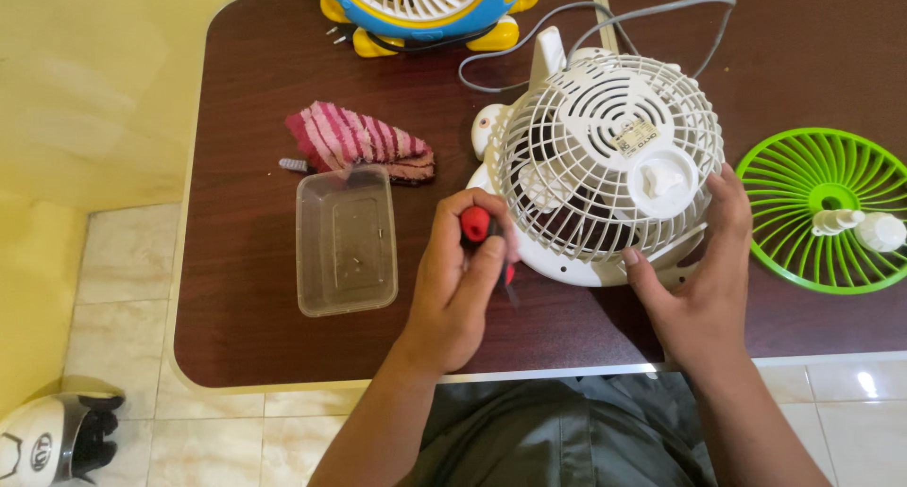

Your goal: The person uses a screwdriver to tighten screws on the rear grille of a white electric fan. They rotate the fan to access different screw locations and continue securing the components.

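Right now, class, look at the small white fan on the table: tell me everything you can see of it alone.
The white fan looks like plastic. It lies tilted on the dark brown table, its round rear grille of curved ribs facing up, with a small label and a knob near the centre. Dark blades show through the ribs. A grey cord loops away behind it. The right hand steadies its lower right rim; the left hand holds a red-handled screwdriver at its left edge.
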